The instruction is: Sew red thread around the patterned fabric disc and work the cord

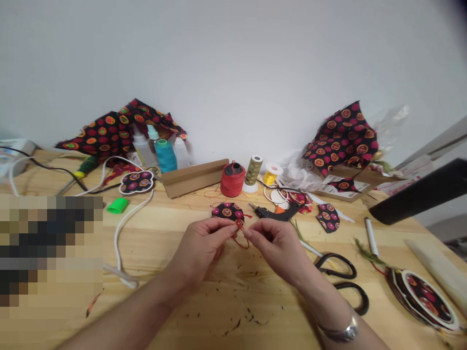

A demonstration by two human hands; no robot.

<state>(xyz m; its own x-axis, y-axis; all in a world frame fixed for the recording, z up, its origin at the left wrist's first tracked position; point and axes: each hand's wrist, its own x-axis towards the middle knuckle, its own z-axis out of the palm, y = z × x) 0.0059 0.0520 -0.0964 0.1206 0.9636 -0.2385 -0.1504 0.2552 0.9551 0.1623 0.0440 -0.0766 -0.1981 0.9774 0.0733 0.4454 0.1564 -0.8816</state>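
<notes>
Between thumb and fingers, my left hand point(204, 240) pinches a small knotted piece of red cord point(240, 224). My right hand point(275, 240) is closed close beside it, its thumb and forefinger pinched at the cord's other side. A loop of the cord hangs down between the two hands. Just behind them lies a dark round patch of patterned fabric point(228, 212), partly covered by my left hand. A black glue gun point(277, 212) rests beyond my right hand. Black-handled scissors point(337, 266) lie beside my right forearm, partly hidden by it.
Along the back stand a red cord spool point(232, 181), an olive thread cone point(254, 170), a yellow spool point(270, 175) and a teal spool point(166, 156). A white cable point(117, 238) runs at left, near a green cap point(117, 205). A fabric-covered round piece point(426, 296) lies right.
</notes>
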